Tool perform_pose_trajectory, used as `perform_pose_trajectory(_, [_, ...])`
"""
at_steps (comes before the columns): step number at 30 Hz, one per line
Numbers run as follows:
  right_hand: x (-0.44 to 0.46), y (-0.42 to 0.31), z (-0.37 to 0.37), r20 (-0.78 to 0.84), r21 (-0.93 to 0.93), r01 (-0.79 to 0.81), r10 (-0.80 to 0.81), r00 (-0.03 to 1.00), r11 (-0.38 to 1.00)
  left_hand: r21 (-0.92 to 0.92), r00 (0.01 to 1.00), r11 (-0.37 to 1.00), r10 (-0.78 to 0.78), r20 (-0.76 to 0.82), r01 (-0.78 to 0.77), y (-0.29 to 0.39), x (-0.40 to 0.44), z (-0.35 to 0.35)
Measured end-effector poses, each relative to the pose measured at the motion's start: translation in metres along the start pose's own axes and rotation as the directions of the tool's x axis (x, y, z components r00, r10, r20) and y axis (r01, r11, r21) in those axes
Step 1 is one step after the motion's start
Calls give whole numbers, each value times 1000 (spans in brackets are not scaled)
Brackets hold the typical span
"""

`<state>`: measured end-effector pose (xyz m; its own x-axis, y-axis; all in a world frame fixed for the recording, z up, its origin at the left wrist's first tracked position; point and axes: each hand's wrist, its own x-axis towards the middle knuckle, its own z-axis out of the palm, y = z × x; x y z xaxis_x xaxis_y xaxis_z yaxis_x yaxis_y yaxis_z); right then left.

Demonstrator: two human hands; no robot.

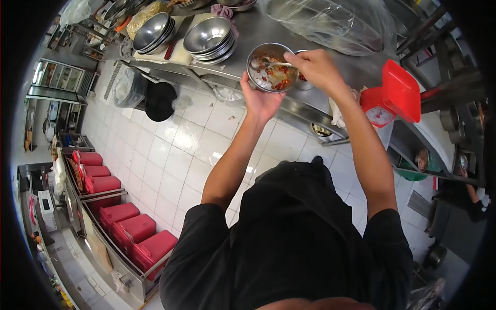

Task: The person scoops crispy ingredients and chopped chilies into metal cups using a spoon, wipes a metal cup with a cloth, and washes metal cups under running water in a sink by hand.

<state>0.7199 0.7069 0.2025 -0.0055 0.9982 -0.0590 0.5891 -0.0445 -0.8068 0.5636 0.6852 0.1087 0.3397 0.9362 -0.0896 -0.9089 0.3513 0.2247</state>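
Note:
My left hand (262, 102) holds a metal bowl (272, 50) from below and the side, at the front edge of the steel counter. Inside the bowl are red and orange bits (280, 82) with some pale, wet stuff. A metal spoon (257, 63) dips into it, its handle gripped by my right hand (315, 67). Just behind that hand, a second metal container (304, 84) with red contents is partly hidden. To the left stand two stacks of metal bowls, one nearer (209, 37) and one farther (152, 32).
A large clear plastic bag (330, 23) lies on the counter (248, 31). At the right is a red scale (376, 103) with a red tray. Red bins (134, 227) line the left. A black bin (160, 102) stands on the tiled floor. Another person's arm (471, 191) shows far right.

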Motion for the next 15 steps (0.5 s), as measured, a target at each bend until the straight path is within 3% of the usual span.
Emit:
perform_pose_trajectory(1, [-1,-3,-1,23,-25,-6,7,1000,1000,-7,1000,1000,3,-3,-3,1,-3,-2])
perform_pose_trajectory(4, [6,10,-13,-319,-54,-14,-4,948,998,-52,999,999,14,-36,-16,5,-16,-7])
perform_pose_trajectory(7, [30,75,3,-418,-343,-129,-29,908,931,-51,998,998,41,-38,-43,6,-32,-15])
perform_pose_trajectory(10, [37,104,17,-325,-395,-289,161,932,872,-43,995,996,73,-68,-76,9,-51,-15])
perform_pose_trajectory(15, [39,119,27,-339,-335,-201,81,937,921,-60,969,990,112,-221,-128,14,-83,-20])
